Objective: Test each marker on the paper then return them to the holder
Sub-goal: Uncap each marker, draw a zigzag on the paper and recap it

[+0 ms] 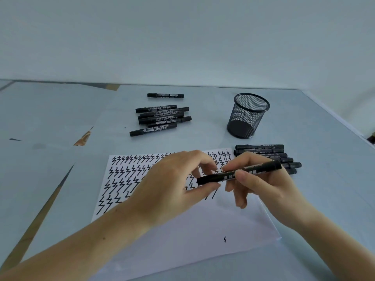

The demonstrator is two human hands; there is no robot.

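A black marker (pixel 241 172) lies level between both hands above the white paper (pixel 182 236). My right hand (pixel 261 185) grips its barrel near the middle. My left hand (pixel 174 183) pinches the marker's left end, where the cap sits. Rows of black zigzag test marks cover the paper's upper half, and one small mark sits low on the right. The black mesh holder (pixel 247 115) stands upright and looks empty, beyond the paper to the right.
Several black markers (pixel 162 118) lie in a pile behind the paper, with a single marker (pixel 165 95) farther back. Another stack of markers (pixel 284 157) rests by the paper's right corner, partly behind my right hand. The table's right edge runs close by.
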